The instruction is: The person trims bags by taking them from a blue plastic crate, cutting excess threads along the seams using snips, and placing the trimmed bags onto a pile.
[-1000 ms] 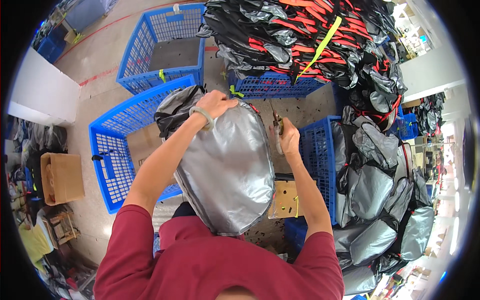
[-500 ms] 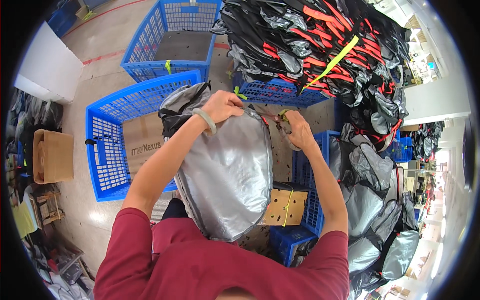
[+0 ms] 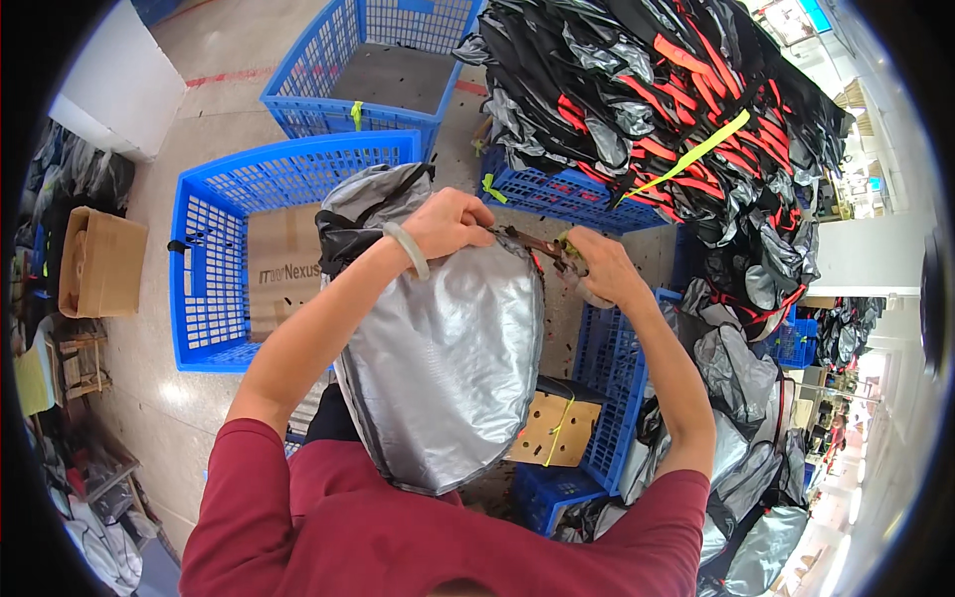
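Observation:
A silver, foil-like bag [image 3: 438,348] with dark edging hangs upright in front of my body. The fingers of my left hand [image 3: 448,223] are pinched on its upper edge. In my right hand [image 3: 604,267] is a worn pair of scissors [image 3: 537,243], its brownish blades pointing left along the bag's top edge, close to my left fingertips. Whether the blades are parted cannot be made out. Grey and black fabric [image 3: 378,199] bunches up behind my left wrist.
A blue crate [image 3: 189,298] with a cardboard sheet stands at left, another blue crate [image 3: 298,114] beyond it. Black, silver and red bags [image 3: 647,99] are heaped at the far right. More silver bags [image 3: 736,368] pile up at right. A punched brown box [image 3: 553,428] sits beside the bag.
My right hand has come slightly lower with the scissors, whose blades now reach nearer my left fingers. The view has shifted a little; my left hand still grips the bag.

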`<state>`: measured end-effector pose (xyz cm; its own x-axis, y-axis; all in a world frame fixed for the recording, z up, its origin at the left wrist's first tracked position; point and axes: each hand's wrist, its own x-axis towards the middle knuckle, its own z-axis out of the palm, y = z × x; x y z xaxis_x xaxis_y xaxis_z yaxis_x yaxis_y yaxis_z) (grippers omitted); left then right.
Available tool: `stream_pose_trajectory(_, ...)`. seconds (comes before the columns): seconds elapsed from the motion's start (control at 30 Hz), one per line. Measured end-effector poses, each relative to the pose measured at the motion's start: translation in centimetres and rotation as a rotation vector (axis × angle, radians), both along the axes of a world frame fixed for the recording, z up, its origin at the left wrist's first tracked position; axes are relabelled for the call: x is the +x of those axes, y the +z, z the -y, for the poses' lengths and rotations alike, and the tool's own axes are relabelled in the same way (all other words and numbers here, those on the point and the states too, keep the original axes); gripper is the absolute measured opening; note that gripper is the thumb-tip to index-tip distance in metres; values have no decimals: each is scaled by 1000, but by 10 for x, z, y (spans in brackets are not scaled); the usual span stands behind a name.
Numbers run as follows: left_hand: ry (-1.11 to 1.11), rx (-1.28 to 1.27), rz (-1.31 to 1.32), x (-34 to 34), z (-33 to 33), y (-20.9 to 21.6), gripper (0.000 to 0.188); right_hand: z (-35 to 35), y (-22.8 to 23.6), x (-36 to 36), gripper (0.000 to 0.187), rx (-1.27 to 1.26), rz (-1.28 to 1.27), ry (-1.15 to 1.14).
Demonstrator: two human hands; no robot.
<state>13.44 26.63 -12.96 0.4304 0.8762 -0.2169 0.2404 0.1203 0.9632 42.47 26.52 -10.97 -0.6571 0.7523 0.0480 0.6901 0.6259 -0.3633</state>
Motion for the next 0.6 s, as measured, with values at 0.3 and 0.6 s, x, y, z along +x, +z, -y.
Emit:
stream_pose_trajectory(0.3,18,297,-174,-7,9,2,21,55,-8,1,17,26,-277,-284)
stream_pose_trajectory(0.6,136,812,-83,-82,-38,102,20,227,-23,-129,23,-661,-1139,-954)
